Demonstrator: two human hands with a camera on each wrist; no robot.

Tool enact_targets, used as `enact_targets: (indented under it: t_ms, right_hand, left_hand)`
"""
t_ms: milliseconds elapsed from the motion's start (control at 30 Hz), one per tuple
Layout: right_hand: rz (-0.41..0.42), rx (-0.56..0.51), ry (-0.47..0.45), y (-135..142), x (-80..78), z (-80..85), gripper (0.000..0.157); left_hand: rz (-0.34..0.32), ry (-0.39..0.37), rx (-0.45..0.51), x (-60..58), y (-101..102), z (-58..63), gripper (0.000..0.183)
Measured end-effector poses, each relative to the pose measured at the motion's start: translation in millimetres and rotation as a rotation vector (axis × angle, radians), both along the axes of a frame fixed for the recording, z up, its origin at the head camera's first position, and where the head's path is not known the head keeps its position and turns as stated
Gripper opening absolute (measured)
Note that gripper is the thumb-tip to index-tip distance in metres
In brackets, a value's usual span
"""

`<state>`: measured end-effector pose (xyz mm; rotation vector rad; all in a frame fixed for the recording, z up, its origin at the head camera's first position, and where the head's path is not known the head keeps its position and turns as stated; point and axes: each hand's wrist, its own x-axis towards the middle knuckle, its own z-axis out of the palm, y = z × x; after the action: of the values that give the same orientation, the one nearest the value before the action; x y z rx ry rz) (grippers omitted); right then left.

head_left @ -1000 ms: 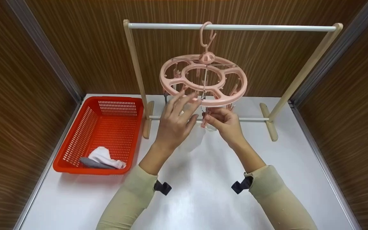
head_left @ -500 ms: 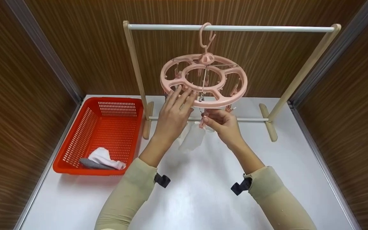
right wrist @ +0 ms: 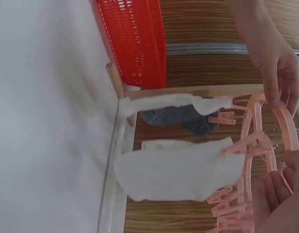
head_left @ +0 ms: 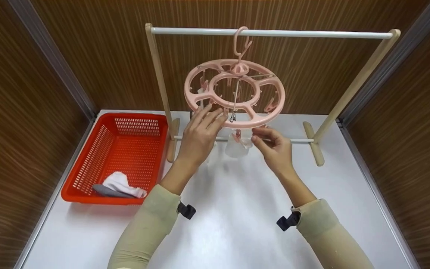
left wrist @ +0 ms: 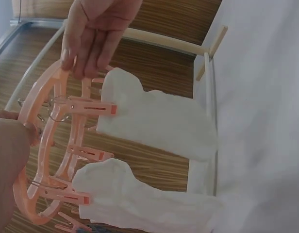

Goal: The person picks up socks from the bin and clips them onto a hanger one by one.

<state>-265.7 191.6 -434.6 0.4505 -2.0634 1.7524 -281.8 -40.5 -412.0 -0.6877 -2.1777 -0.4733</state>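
Note:
A round pink clip hanger (head_left: 256, 121) hangs by its hook from the white rail. White socks (left wrist: 154, 116) dangle from its pink clothespins (left wrist: 93, 107), and a grey sock (right wrist: 178, 119) hangs farther back in the right wrist view. At the front left of the ring, my left hand (head_left: 199, 138) holds the rim, its thumb outside in the right wrist view. My right hand (head_left: 276, 149) is at the front right edge; in the left wrist view its thumb and fingers straddle the rim. One white sock (head_left: 236, 148) shows between my hands.
A red basket (head_left: 112, 201) stands on the left with a white cloth piece (head_left: 120, 183) and a grey one (head_left: 108, 191) inside. The rack's wooden posts (head_left: 357, 86) and lower bar (head_left: 297, 140) stand behind my hands. Wood-patterned walls enclose the white table (head_left: 230, 228).
My right hand has let go of the front clothespin and moved right to the rim. The hanger has shifted slightly left and tilted, and the sock on that clothespin now hangs free of my fingers.

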Motion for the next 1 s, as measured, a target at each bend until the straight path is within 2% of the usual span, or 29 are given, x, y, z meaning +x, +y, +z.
enact_targets:
  t_ms: [100, 167, 233, 300, 433, 533, 767, 1000]
  right_hand:
    - [-0.127, 0.065, 0.122, -0.7, 2.6, 12.5, 0.011]
    - [-0.204, 0.104, 0.204, 1.7, -0.2, 14.5, 0.011]
    - [-0.241, 0.144, 0.27, 7.4, -4.2, 17.1, 0.017]
    - [-0.254, 0.2, 0.331, 18.4, -14.3, 12.0, 0.027]
    - [-0.206, 0.357, 0.422, 40.2, -33.8, 5.5, 0.049]
    - [-0.152, 0.449, 0.46, 50.2, -42.5, 5.8, 0.055]
    - [-0.075, 0.515, 0.471, 50.7, -46.7, 6.8, 0.036]
    - [-0.11, 0.518, 0.479, 43.2, -42.7, 9.6, 0.033]
  left_hand:
    - [0.018, -0.011, 0.016, 0.2, -3.2, 0.7, 0.029]
    - [0.019, -0.017, 0.025, 0.4, -4.6, 1.1, 0.028]
    - [0.011, -0.017, 0.039, 0.8, -5.0, 1.1, 0.028]
    - [-0.005, -0.017, 0.053, 1.1, -4.9, 0.8, 0.028]
    - [-0.029, -0.026, 0.078, 2.0, -4.8, -0.7, 0.027]
    - [-0.048, -0.052, 0.085, 1.7, -5.1, -1.6, 0.026]
    - [-0.061, -0.106, 0.1, 1.6, -9.7, -3.2, 0.026]
    - [-0.065, -0.126, 0.097, 8.7, -9.1, -1.0, 0.048]
